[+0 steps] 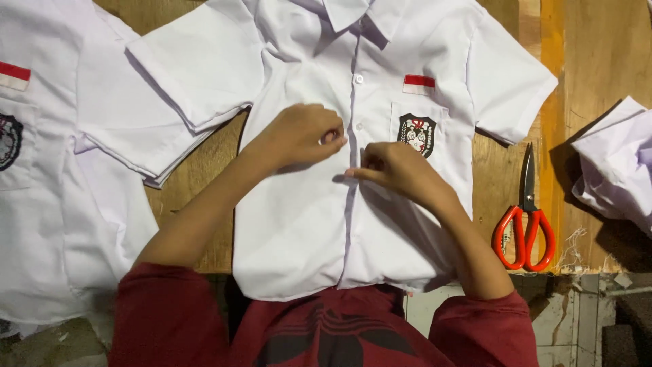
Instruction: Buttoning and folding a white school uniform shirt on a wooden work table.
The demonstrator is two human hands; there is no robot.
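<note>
Clearly the shirt (299,224) is light, limp cloth, lying flat on the table (591,61). Both hands pinch its button placket mid-chest: left hand (302,134) curled on one edge, right hand (397,170) nipping the other. Best gripped there; scissors (525,228) lie apart.

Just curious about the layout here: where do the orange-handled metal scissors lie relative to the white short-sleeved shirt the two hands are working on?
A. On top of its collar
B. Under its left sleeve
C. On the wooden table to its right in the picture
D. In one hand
C: the orange-handled metal scissors lie on the wooden table, clear of the white short-sleeved shirt and both hands.
</note>
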